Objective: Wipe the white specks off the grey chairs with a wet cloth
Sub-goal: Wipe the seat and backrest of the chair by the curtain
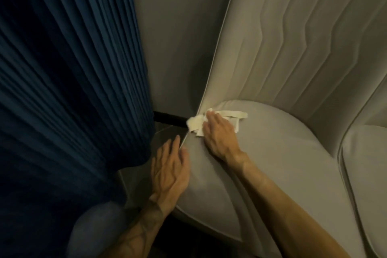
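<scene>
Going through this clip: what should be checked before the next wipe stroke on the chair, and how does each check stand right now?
1. Cloth under the right hand, fingers flat on it: ok.
2. Cloth in contact with the seat, at its back left corner: ok.
3. Left hand rests on the seat's left edge, apart from the cloth: ok.
4. Curtain apart from the cloth: ok.
5. Cloth wet: cannot tell.
6. White specks left on the seat: cannot tell, the picture is too dim.
</scene>
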